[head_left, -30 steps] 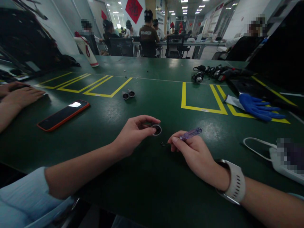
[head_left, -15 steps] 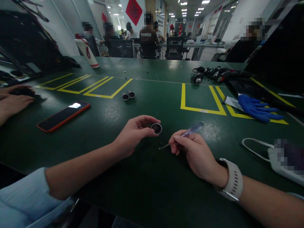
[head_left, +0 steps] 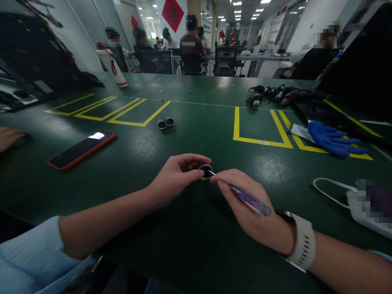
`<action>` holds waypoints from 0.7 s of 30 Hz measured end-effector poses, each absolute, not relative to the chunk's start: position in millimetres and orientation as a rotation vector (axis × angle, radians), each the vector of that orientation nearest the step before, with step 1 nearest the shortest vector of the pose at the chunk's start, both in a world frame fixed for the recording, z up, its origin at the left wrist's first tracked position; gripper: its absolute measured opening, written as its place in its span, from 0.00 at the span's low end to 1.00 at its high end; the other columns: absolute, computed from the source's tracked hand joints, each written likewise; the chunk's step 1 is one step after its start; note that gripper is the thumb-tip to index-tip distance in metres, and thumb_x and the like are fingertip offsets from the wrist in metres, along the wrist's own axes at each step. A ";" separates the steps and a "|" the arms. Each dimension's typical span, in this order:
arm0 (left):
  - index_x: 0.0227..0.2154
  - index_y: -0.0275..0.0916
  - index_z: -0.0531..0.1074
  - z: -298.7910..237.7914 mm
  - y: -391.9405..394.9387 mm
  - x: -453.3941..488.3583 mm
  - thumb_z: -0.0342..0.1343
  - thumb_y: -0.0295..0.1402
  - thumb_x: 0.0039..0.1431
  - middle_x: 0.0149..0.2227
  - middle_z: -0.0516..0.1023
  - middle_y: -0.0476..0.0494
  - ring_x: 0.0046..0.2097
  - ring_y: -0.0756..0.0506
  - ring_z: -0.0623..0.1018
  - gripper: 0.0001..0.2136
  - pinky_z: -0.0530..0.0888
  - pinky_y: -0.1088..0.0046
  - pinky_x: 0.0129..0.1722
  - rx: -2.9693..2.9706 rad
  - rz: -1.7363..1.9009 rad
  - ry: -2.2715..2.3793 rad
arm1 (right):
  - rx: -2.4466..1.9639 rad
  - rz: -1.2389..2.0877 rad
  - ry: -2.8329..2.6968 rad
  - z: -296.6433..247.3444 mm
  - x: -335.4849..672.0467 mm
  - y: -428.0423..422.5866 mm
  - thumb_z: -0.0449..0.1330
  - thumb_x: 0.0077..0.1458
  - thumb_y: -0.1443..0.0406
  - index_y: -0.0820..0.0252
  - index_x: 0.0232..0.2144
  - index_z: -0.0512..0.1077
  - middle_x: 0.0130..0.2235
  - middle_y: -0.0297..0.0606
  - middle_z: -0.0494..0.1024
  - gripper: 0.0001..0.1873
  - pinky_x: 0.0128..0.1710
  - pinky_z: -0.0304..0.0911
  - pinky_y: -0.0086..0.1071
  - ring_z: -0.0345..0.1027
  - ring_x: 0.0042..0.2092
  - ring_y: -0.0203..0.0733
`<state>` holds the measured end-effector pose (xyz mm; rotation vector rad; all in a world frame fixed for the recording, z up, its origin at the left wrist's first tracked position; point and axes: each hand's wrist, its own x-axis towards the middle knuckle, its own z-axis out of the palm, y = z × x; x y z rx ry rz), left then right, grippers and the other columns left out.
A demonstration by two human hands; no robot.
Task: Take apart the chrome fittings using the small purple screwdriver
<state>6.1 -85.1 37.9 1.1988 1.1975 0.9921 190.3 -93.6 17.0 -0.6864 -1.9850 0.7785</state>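
Thumb and fingers of my left hand [head_left: 176, 175] grip a small round metal cup [head_left: 207, 168], its opening turned toward me. A screwdriver [head_left: 249, 200] with a clear purple handle lies in my right hand [head_left: 245, 196], pinched near the shaft. Its thin tip reaches into the mouth of the cup; what it touches inside cannot be made out. A tiny dark ring-like part [head_left: 208, 184] lies on the green table [head_left: 171, 249] just below the cup. Two similar metal cups [head_left: 165, 123] stand side by side farther back.
An orange-cased phone [head_left: 82, 150] lies at left, near another person's hand [head_left: 10, 136]. Yellow tape [head_left: 263, 143] marks boxes on the table. At right are a blue glove [head_left: 332, 138], black cabled parts [head_left: 255, 99] and a white device with a loop [head_left: 352, 200].
My right hand has turned the screwdriver and brought its tip from the tabletop up into the cup. My left hand shifted slightly right. The other person's hand moved left.
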 end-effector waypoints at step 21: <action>0.39 0.34 0.77 39.4 -86.3 8.0 0.56 0.25 0.50 0.36 0.82 0.45 0.37 0.48 0.80 0.12 0.77 0.73 0.39 1.429 0.971 1.313 | -0.598 0.629 -2.153 4.8 194.1 -98.8 0.53 0.56 0.74 0.61 0.46 0.67 0.44 0.43 0.74 0.15 0.44 0.65 0.39 0.67 0.44 0.42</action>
